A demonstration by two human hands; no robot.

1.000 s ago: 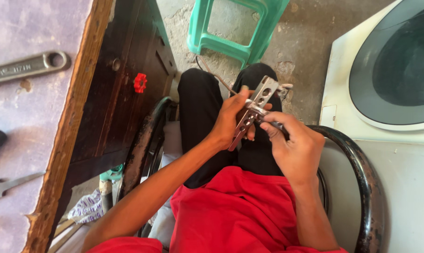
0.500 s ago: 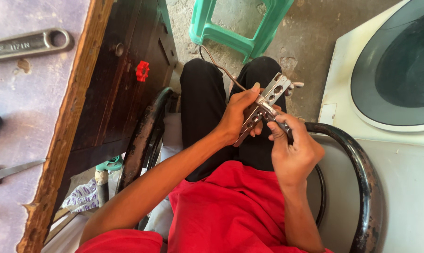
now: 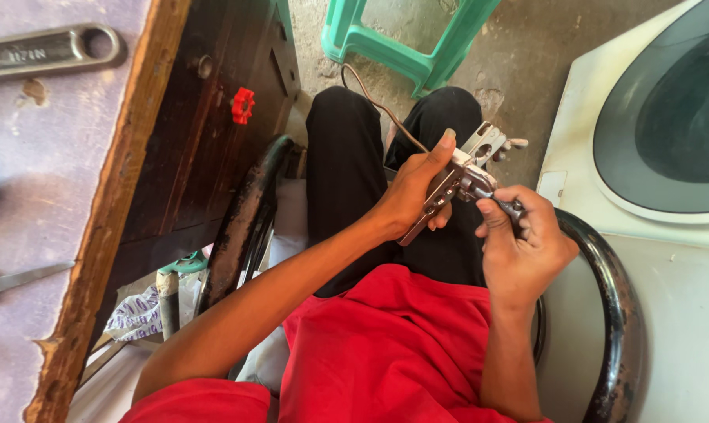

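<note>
Metal bracket (image 3: 458,176) gripped in left hand (image 3: 413,196) over the lap, thumb stretched along its top. Right hand (image 3: 523,254) closed round a small tool handle (image 3: 502,202), tip set against the bracket. Tool's working end hidden by fingers; wrench (image 3: 48,51) at desk's far edge, cut off.

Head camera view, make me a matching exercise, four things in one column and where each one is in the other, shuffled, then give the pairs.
Things:
1. wrench
2. green stool
3. red knob
4. metal tool

Places:
A. on the dark wooden side of the bench
B. held between the left hand and the right hand, above the lap
C. lying on the purple benchtop at upper left
D. standing on the concrete floor beyond the knees

Pairs: 1-C, 2-D, 3-A, 4-B
</note>
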